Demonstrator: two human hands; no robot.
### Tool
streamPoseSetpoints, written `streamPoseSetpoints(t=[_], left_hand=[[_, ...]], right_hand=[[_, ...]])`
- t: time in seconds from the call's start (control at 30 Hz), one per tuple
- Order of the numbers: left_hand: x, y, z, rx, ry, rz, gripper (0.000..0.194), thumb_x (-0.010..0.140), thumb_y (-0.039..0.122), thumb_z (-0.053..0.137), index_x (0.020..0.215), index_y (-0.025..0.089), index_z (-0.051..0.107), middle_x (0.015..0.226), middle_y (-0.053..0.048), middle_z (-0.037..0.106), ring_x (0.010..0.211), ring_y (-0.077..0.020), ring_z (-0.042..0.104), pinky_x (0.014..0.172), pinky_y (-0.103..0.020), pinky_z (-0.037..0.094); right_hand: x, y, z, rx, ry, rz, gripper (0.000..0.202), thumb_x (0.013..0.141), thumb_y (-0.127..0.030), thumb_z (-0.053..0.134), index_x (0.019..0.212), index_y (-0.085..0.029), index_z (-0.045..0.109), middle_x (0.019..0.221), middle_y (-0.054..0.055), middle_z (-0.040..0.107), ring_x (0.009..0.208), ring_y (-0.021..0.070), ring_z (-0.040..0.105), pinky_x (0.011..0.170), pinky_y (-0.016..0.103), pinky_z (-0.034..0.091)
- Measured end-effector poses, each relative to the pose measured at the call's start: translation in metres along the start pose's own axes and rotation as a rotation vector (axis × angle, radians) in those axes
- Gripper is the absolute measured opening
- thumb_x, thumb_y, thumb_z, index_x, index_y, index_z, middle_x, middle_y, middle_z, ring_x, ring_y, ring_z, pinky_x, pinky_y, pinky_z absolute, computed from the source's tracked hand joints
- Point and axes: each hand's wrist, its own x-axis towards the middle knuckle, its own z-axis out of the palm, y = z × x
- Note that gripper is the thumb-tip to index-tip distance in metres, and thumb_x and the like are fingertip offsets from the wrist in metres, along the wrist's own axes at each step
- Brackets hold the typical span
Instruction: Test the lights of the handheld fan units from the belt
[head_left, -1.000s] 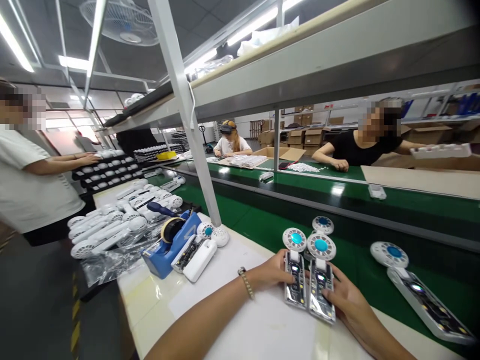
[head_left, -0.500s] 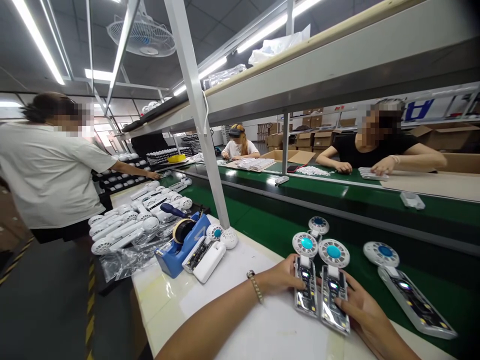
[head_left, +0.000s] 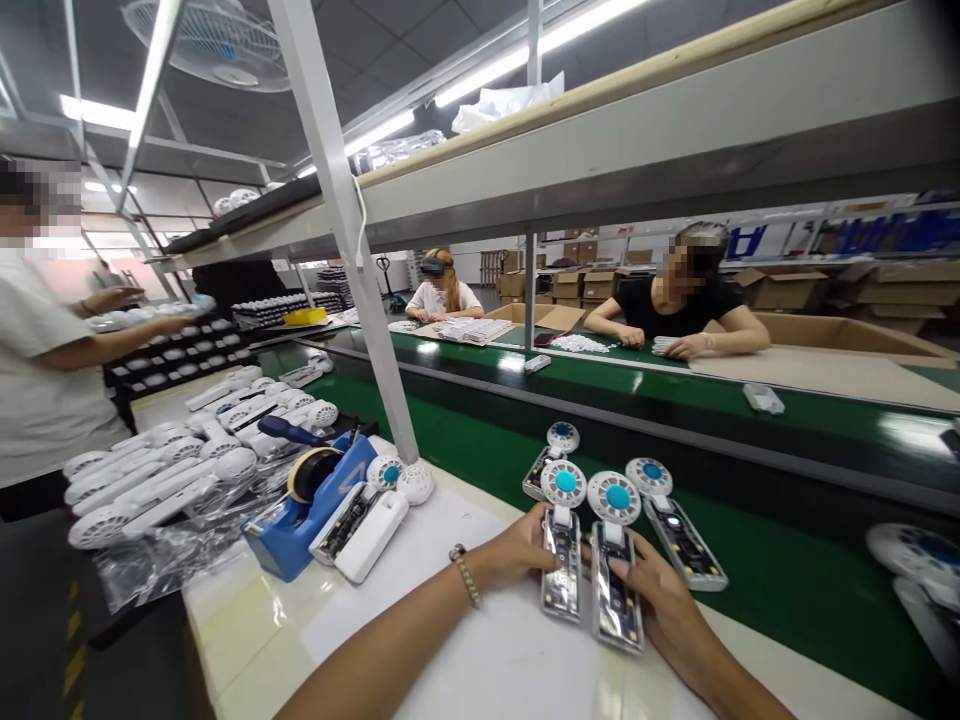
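Observation:
My left hand (head_left: 517,553) grips a small device (head_left: 562,565) with a round vented head, a blue centre and a clear-cased body showing its circuit board. A matching device (head_left: 617,590) is in my right hand (head_left: 660,590), its thumb on the board. The two are held upright side by side over the white worktop. Close behind them on the green belt lie another such device (head_left: 684,540) with a lit spot and one more (head_left: 564,437), partly hidden. At the far right edge sits a blurred device (head_left: 919,560).
A blue tape dispenser (head_left: 289,540) stands left of my arms beside white units (head_left: 371,535). Farther left is a pile of white devices (head_left: 172,465). A slanted metal post (head_left: 352,230) rises at the belt's near edge. People sit across; another stands left.
The view has turned right. The lights on both held devices have gone out. Devices on the belt have shifted leftward in view. The standing person's arms now hold a white device.

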Motion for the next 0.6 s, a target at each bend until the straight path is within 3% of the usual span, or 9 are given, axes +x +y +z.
streamPoseSetpoints(t=[0.07, 0.1, 0.17, 0.2, 0.27, 0.33, 0.47, 0.6], left_hand=[[-0.001, 0.005, 0.005, -0.028, -0.004, -0.097, 0.049, 0.062, 0.032, 0.074, 0.101, 0.017, 0.049, 0.089, -0.007, 0.063, 0.077, -0.0193, 0.063, 0.072, -0.032, 0.046], [-0.001, 0.009, 0.007, -0.031, 0.003, -0.174, 0.045, 0.067, 0.048, 0.066, 0.096, 0.015, 0.052, 0.080, -0.006, 0.063, 0.068, -0.0178, 0.062, 0.066, -0.031, 0.046], [0.001, 0.022, 0.008, 0.051, 0.070, -0.308, 0.065, 0.071, 0.074, 0.034, 0.084, 0.014, 0.055, 0.065, -0.006, 0.061, 0.053, -0.0162, 0.058, 0.055, -0.030, 0.045], [0.003, 0.031, 0.005, 0.187, 0.149, -0.328, 0.075, 0.070, 0.079, 0.020, 0.080, 0.014, 0.056, 0.061, -0.006, 0.060, 0.050, -0.0162, 0.057, 0.051, -0.030, 0.045], [0.011, 0.055, -0.006, 0.587, 0.365, -0.276, 0.083, 0.070, 0.079, 0.008, 0.078, 0.013, 0.057, 0.063, -0.008, 0.061, 0.053, -0.0182, 0.058, 0.051, -0.030, 0.045], [0.022, 0.084, -0.026, 0.977, 0.576, -0.182, 0.080, 0.073, 0.076, 0.013, 0.084, 0.011, 0.059, 0.075, -0.011, 0.064, 0.068, -0.0226, 0.062, 0.057, -0.032, 0.047], [0.045, 0.139, -0.078, 1.275, 0.810, -0.135, 0.055, 0.079, 0.060, 0.044, 0.095, 0.009, 0.057, 0.099, -0.013, 0.060, 0.095, -0.0272, 0.056, 0.075, -0.036, 0.046], [0.049, 0.156, -0.112, 1.463, 0.968, -0.198, 0.030, 0.084, 0.032, 0.053, 0.108, 0.014, 0.053, 0.109, -0.008, 0.056, 0.096, -0.0210, 0.056, 0.081, -0.041, 0.047]], right_hand=[[-0.005, -0.010, 0.006, 0.054, -0.014, 0.100, 0.042, 0.072, -0.053, 0.060, 0.099, -0.021, 0.057, 0.076, 0.006, 0.071, 0.065, 0.0246, 0.066, 0.061, 0.035, 0.051], [-0.008, -0.017, 0.008, 0.066, -0.032, 0.138, 0.045, 0.075, -0.061, 0.050, 0.091, -0.019, 0.060, 0.066, 0.006, 0.069, 0.055, 0.0226, 0.064, 0.054, 0.033, 0.050], [-0.011, -0.033, 0.009, 0.037, -0.049, 0.169, 0.057, 0.075, -0.069, 0.039, 0.076, -0.018, 0.063, 0.049, 0.005, 0.063, 0.041, 0.0190, 0.057, 0.042, 0.028, 0.045], [-0.010, -0.043, 0.007, 0.000, -0.031, 0.169, 0.058, 0.075, -0.070, 0.038, 0.072, -0.017, 0.063, 0.045, 0.005, 0.061, 0.038, 0.0180, 0.055, 0.040, 0.027, 0.043], [-0.002, -0.064, -0.002, -0.100, 0.076, 0.142, 0.055, 0.073, -0.068, 0.044, 0.070, -0.017, 0.063, 0.045, 0.005, 0.062, 0.040, 0.0191, 0.057, 0.041, 0.028, 0.044], [0.013, -0.084, -0.018, -0.272, 0.221, 0.085, 0.048, 0.072, -0.063, 0.051, 0.072, -0.016, 0.062, 0.054, 0.008, 0.066, 0.050, 0.0232, 0.062, 0.047, 0.032, 0.048], [0.051, -0.110, -0.058, -0.832, 0.401, -0.102, 0.032, 0.074, -0.047, 0.054, 0.077, -0.016, 0.059, 0.074, 0.012, 0.069, 0.071, 0.0287, 0.065, 0.062, 0.036, 0.050], [0.074, -0.111, -0.076, -1.130, 0.486, -0.137, 0.030, 0.073, -0.032, 0.054, 0.088, -0.006, 0.058, 0.091, 0.024, 0.065, 0.089, 0.0383, 0.061, 0.074, 0.043, 0.046]])
